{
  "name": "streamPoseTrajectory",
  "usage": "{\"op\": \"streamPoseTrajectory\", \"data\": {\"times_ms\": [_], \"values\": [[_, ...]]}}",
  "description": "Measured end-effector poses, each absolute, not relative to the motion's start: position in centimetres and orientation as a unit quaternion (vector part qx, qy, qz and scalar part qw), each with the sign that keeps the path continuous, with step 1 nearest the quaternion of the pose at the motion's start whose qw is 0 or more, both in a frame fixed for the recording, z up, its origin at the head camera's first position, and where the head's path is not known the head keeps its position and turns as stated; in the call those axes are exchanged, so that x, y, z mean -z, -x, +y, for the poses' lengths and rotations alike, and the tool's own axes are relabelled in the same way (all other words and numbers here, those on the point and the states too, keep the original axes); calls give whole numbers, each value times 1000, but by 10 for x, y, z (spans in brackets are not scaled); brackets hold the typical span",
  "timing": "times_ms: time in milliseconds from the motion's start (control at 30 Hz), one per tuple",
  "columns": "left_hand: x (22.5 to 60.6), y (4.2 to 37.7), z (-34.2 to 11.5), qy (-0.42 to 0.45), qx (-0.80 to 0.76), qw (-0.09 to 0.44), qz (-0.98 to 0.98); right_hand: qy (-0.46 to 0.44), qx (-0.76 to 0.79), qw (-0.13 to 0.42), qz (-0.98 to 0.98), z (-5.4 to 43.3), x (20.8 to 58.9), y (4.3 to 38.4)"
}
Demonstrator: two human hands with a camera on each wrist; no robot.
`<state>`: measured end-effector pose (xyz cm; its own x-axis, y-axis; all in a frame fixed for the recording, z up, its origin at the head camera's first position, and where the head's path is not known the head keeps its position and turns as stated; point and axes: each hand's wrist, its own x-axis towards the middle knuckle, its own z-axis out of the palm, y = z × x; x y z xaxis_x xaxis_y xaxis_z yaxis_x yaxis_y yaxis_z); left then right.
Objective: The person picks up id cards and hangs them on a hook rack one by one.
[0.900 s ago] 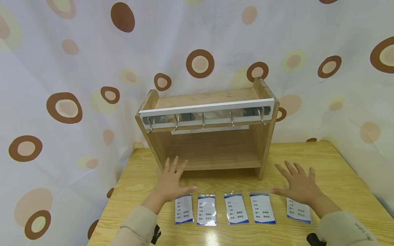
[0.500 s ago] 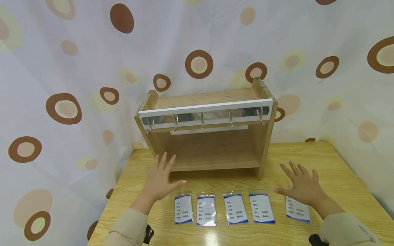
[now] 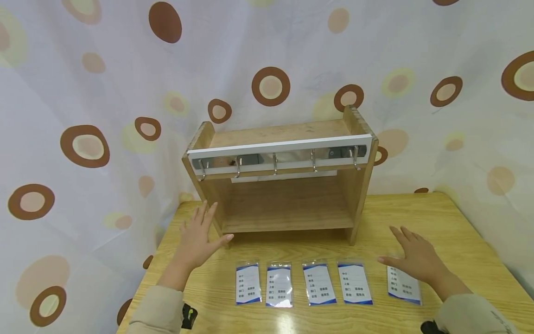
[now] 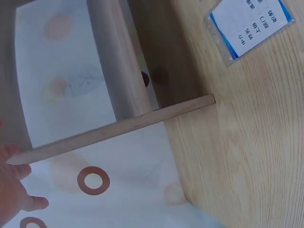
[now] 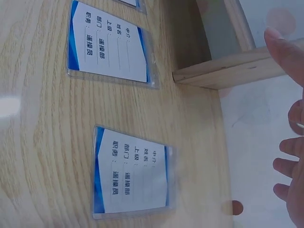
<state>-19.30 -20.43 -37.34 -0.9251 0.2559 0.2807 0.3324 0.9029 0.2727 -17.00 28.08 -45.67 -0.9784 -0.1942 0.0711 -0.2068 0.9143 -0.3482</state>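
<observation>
My left hand (image 3: 193, 243) hovers with fingers spread, holding nothing, in front of the lower left side of a wooden shelf (image 3: 288, 222). My right hand (image 3: 419, 257), also holding nothing, hangs over the rightmost badge (image 3: 403, 286) and hides its upper part in the head view. Several white badges with blue corners lie in a row in clear sleeves, among them a badge on the far left (image 3: 248, 284) and one in the middle (image 3: 319, 284). In the right wrist view, the nearest badge (image 5: 133, 175) lies flat, apart from the fingers.
A metal strip with several hooks (image 3: 275, 163) runs along a white board on the shelf's upper front. The shelf stands at the back of the wooden table (image 3: 233, 320). Behind and at the sides hangs a white curtain (image 3: 308, 51) with brown and beige spots.
My left hand has moved left, away from the badges to the shelf's left side. My right hand has shifted slightly right, its fingers closer together. The badges and shelf stay in place.
</observation>
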Motion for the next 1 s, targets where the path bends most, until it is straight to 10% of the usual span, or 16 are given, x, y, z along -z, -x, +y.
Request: {"op": "streamPoseTrajectory", "data": {"times_ms": [1000], "values": [[338, 209, -230, 115, 324, 178, -922, 79, -297, -121, -944, 304, 520, 161]]}}
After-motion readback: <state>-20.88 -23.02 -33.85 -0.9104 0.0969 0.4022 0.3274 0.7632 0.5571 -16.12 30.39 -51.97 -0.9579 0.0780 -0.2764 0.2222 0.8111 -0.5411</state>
